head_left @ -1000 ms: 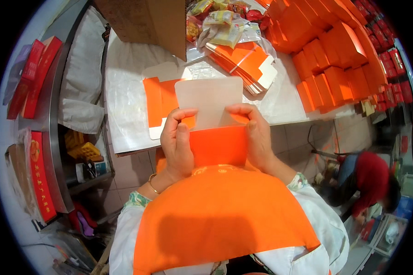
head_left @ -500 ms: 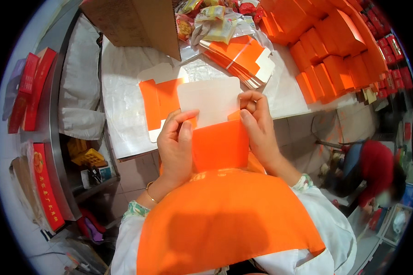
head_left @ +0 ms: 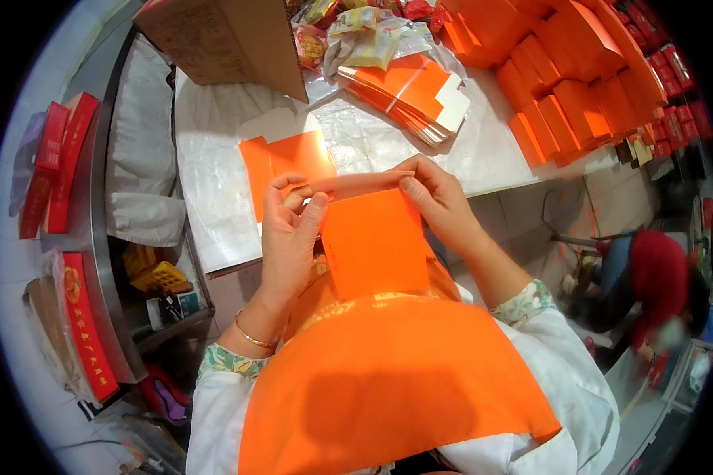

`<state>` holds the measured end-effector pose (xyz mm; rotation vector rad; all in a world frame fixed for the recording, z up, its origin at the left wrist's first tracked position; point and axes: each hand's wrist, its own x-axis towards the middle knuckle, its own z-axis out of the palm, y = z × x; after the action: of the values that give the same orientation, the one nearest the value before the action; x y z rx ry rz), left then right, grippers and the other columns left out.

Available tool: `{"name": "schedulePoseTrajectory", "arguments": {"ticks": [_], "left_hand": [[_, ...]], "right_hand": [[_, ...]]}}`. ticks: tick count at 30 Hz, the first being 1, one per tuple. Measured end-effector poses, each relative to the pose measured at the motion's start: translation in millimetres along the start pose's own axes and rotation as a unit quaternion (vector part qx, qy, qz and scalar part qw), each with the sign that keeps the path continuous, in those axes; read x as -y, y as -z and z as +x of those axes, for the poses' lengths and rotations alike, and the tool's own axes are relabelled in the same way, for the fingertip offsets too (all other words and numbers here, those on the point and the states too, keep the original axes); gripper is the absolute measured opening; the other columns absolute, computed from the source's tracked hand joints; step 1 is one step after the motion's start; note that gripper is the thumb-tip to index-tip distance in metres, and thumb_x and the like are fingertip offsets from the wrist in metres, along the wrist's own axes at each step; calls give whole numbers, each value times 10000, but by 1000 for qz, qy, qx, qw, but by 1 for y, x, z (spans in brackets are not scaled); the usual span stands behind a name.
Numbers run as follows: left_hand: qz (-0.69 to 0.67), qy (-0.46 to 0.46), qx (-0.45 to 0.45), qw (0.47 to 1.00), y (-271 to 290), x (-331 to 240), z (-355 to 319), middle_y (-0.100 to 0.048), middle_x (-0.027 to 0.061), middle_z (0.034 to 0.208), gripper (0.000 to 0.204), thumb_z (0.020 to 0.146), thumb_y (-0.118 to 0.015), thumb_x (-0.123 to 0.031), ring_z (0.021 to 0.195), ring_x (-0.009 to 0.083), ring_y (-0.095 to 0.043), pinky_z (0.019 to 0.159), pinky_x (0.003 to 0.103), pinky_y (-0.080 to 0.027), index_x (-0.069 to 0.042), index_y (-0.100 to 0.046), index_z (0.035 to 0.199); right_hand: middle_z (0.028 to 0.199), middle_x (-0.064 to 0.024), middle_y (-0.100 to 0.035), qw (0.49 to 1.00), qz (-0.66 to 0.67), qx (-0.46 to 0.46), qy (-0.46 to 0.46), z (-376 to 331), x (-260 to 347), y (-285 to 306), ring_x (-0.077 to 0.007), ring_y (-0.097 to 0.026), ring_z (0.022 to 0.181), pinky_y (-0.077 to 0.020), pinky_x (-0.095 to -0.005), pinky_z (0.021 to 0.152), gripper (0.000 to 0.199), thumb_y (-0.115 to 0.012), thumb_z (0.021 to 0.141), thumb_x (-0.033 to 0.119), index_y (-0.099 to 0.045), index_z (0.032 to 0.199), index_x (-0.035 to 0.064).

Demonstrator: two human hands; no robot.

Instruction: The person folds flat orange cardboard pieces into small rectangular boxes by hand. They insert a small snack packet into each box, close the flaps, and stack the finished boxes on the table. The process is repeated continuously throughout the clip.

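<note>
Pale flap pinched at both ends, atop an orange carton in the centre of the frame

The left hand grips the flap's left end between thumb and fingers; the right hand pinches its right corner, and the carton's orange panel lies below them, above the apron. For a clean crease, even thumb pressure along the fold should help (a lopsided pull would probably skew it), with the panel kept square and clear of the flat orange blank left of centre on the bench
</note>
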<state>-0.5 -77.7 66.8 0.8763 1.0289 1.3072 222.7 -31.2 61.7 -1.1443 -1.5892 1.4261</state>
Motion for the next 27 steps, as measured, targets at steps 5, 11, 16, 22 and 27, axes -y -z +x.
{"name": "schedulePoseTrajectory", "arguments": {"ticks": [5, 11, 16, 22, 27], "left_hand": [[168, -52, 57, 983, 8, -5, -6, -628, 80, 1149, 287, 1042, -482, -241, 907, 91, -597, 784, 241, -496, -14, -600, 1173], [119, -105, 57, 986, 2, 0, -20, -576, 115, 1224, 292, 1031, -459, -241, 1108, 166, -537, 968, 304, -420, -2, -615, 1095], [40, -24, 20, 999, -15, -6, -27, -519, 103, 1253, 244, 970, -448, -124, 1180, 169, -476, 1035, 315, -359, -15, -534, 1171], [54, -27, 18, 998, -15, -4, -29, -447, 114, 1317, 463, 923, -431, -90, 1225, 170, -411, 1064, 337, -315, -22, -336, 1371], [71, -38, 0, 997, -20, -15, -32, -372, 158, 1380, 599, 920, -426, -102, 1090, 128, -445, 979, 300, -362, -31, -200, 1470]], "right_hand": [[990, -95, -683, 987, -68, 17, 145, -4, 7, -2, -147, -629, 882, -509, -297, 810, 231, -525, 963, 160, -654, 1050, -10], [1057, -133, -676, 971, -66, 142, 183, -2, 33, 25, -211, -635, 1000, -494, -318, 894, 329, -440, 1000, 193, -656, 1086, -39], [1137, -132, -621, 948, -112, 286, 86, 23, 63, 38, -234, -598, 1013, -464, -326, 897, 430, -397, 1027, 263, -659, 1164, -49], [1099, -127, -584, 888, -186, 396, 140, 52, 81, 26, -226, -576, 965, -455, -320, 835, 398, -439, 1016, 245, -625, 1260, -9], [960, -120, -555, 858, -226, 429, 168, 70, 84, -3, -239, -550, 878, -440, -337, 767, 396, -457, 1017, 282, -631, 1259, 21]]}}
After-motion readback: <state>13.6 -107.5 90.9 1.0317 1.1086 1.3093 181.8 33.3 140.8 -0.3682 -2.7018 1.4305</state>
